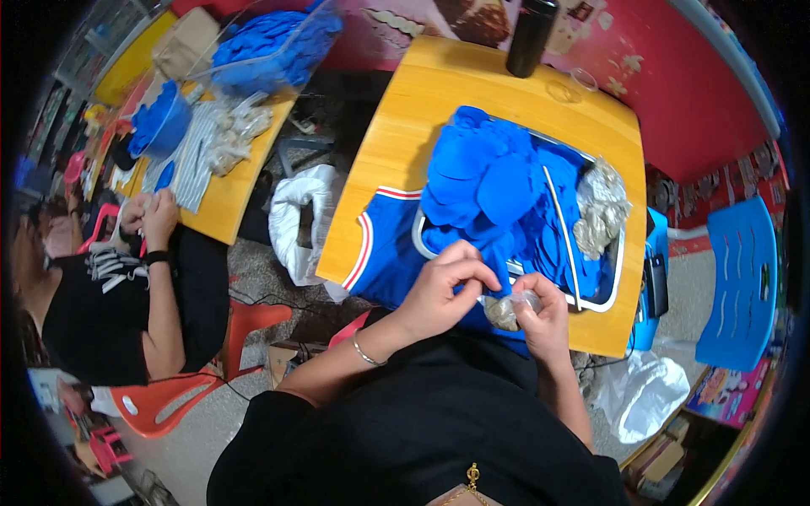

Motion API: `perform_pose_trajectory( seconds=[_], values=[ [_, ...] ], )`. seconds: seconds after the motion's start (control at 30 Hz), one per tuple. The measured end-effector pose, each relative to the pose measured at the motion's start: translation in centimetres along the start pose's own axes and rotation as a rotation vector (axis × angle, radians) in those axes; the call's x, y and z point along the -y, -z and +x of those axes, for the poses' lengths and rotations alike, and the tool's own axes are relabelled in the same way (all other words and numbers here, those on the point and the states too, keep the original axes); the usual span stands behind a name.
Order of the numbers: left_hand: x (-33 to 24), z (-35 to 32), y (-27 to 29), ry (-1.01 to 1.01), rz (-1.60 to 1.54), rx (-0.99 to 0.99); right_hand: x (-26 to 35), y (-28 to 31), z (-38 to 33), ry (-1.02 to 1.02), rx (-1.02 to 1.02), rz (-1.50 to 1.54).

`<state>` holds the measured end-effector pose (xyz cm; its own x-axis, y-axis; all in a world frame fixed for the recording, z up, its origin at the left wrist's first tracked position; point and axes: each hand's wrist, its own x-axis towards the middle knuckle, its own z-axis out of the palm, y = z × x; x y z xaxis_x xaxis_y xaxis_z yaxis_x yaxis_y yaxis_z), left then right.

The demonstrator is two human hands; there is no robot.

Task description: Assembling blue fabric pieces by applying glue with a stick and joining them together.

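Observation:
My left hand [451, 285] is closed in a pinch beside a narrow blue edge; what lies between the fingertips is too small to make out. Facing it, my right hand [547, 319] grips a small clear plastic bag [504, 314] with dull brownish contents, held over my lap at the table's near edge. Just beyond both hands stands a white-rimmed tray [621, 263] heaped with flat, rounded blue pieces [510, 181]. A thin pale rod [560, 221] lies across the heap. Under my left forearm, a blue garment with red-and-white trim [384, 244] covers the table corner.
A crumpled clear bag of small pieces [601, 207] rests on the tray's right side. At the yellow table's [422, 93] far edge stands a black bottle [531, 38]. A blue chair [738, 287] is at right. Another person [110, 295] works at the left table.

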<state>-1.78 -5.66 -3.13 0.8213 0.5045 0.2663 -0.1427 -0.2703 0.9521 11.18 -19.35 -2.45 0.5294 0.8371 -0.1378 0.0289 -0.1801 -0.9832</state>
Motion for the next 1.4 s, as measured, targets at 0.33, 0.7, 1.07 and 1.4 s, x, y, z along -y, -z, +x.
perform_pose_trajectory(
  seconds=[0.33, 0.7, 1.07, 1.4],
  values=[
    [0.9, -0.7, 0.0, 0.267, -0.164, 0.123, 0.2, -1.3, -0.6, 0.011, -0.001, -0.004],
    [0.6, 0.3, -0.4, 0.052, 0.036, -0.110, -3.4, 2.4, -0.8, -0.364, 0.014, 0.851],
    [0.2, 0.6, -1.2, 0.027, 0.116, -0.033, -2.3, 1.5, -1.4, -0.280, 0.141, 0.687],
    [-0.3, 0.4, -2.0, 0.005, 0.245, 0.034, 0.1, 0.8, -1.5, 0.085, 0.123, -0.174]
  ],
)
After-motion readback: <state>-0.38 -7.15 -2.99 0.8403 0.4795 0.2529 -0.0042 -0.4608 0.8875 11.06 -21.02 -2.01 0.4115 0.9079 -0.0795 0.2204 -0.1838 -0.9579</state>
